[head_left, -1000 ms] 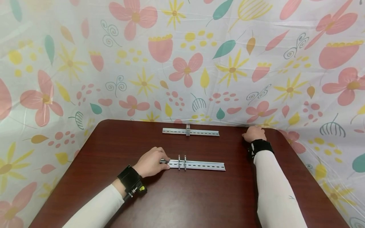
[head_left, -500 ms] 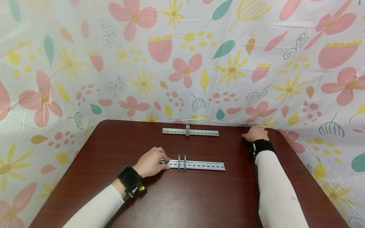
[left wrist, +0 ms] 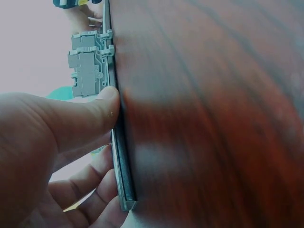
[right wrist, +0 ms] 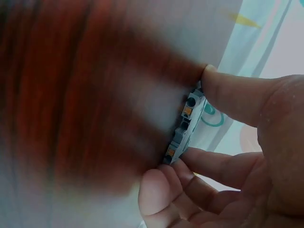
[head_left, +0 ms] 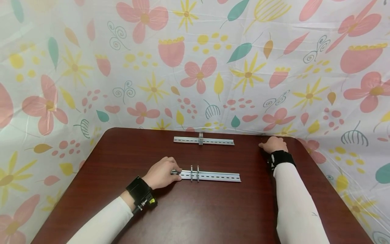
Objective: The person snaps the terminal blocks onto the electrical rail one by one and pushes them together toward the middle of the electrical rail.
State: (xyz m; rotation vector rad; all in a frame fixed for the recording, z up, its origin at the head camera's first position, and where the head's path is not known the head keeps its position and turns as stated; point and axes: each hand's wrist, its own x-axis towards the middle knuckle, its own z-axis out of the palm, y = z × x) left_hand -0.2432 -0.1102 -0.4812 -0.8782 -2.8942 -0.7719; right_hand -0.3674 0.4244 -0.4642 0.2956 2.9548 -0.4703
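My left hand [head_left: 161, 173] pinches the left end of the nearer metal DIN rail [head_left: 217, 176], thumb along the front edge and fingers behind. Two thin grey clip-on pieces [left wrist: 88, 66] stand upright on this rail, just right of the hand, with a small gap between them. At the table's far right corner, my right hand [head_left: 273, 144] holds a small grey terminal block [right wrist: 184, 126] between thumb and fingers. Orange tabs and dark round holes show along the block's edge; in the head view the hand hides it.
A second DIN rail [head_left: 217, 141] lies farther back, parallel to the first, with thin clip-on pieces [head_left: 200, 139] close together on it. The dark reddish-brown table [head_left: 198, 213] ends against a flower-printed curtain [head_left: 195, 98] at the back and sides.
My right hand and forearm have shifted slightly to the right at the far corner. The left hand and both rails stay where they were.
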